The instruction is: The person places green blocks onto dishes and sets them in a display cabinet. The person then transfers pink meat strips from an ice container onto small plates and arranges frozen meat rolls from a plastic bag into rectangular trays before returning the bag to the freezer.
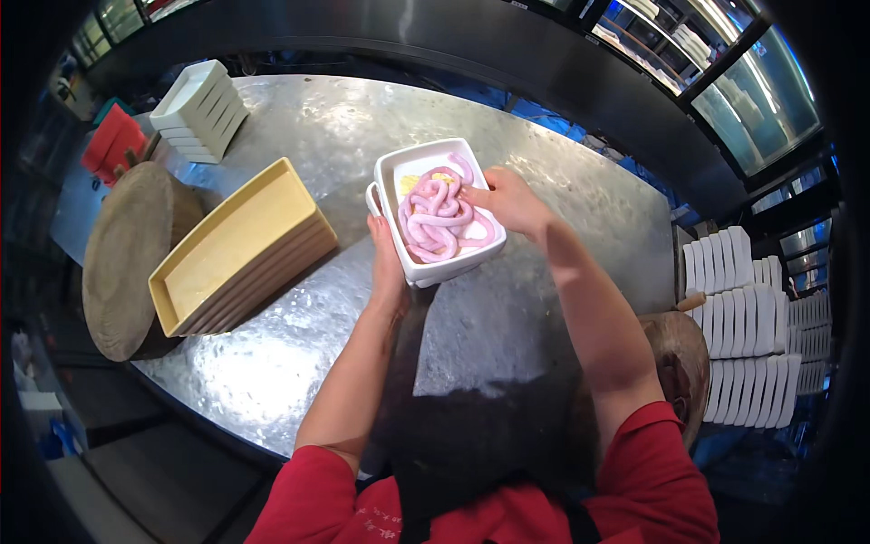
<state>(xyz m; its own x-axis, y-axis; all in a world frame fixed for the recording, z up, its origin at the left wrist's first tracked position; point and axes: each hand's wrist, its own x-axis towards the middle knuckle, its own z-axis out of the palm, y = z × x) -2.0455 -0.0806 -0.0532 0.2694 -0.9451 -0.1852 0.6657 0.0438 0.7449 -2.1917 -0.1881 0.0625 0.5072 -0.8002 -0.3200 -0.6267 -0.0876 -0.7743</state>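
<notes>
A white rectangular dish point(401, 163) is held above the metal table, and another white dish seems to sit directly beneath it. In the dish lies a coiled heap of pink, rope-like food point(435, 214), perhaps intestine, with small yellow pieces point(408, 183) by it. My left hand point(387, 262) grips the left side of the dish, its fingers partly hidden beneath. My right hand point(506, 200) is at the right rim, thumb and fingertips reaching inside against the pink food; whether they pinch it or only touch it is unclear.
Stacked yellow trays point(234, 238) stand on the metal table point(326, 292), left of my hands, beside a round wooden block point(129, 265). White dishes point(197, 102) and red containers point(115, 143) are at the back left. Another wooden block point(686, 353) and many white dishes point(734, 319) stand right.
</notes>
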